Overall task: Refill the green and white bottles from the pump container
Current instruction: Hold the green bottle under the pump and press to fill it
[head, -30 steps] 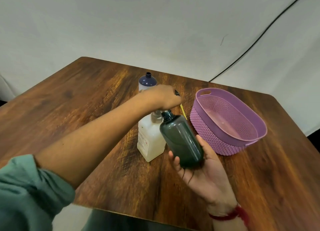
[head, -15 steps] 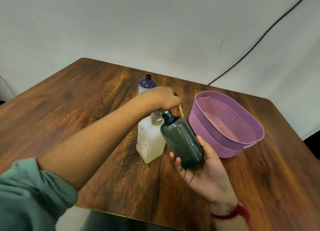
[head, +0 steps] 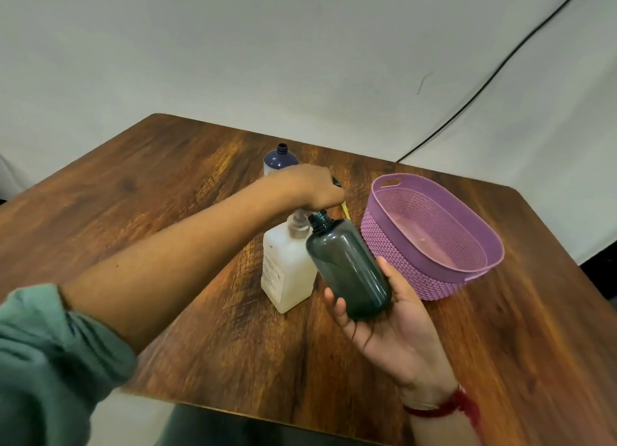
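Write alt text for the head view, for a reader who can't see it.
The left hand rests on top of the pump container while the right hand holds the green bottle tilted, open neck just under it. A purple basket stands to the right on the wooden table, another uncapped bottle behind.

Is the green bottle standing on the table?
No, the right hand holds the green bottle tilted above the table, its neck up by the pump container that the left hand grips.

Purple basket on table; blk cable behind.
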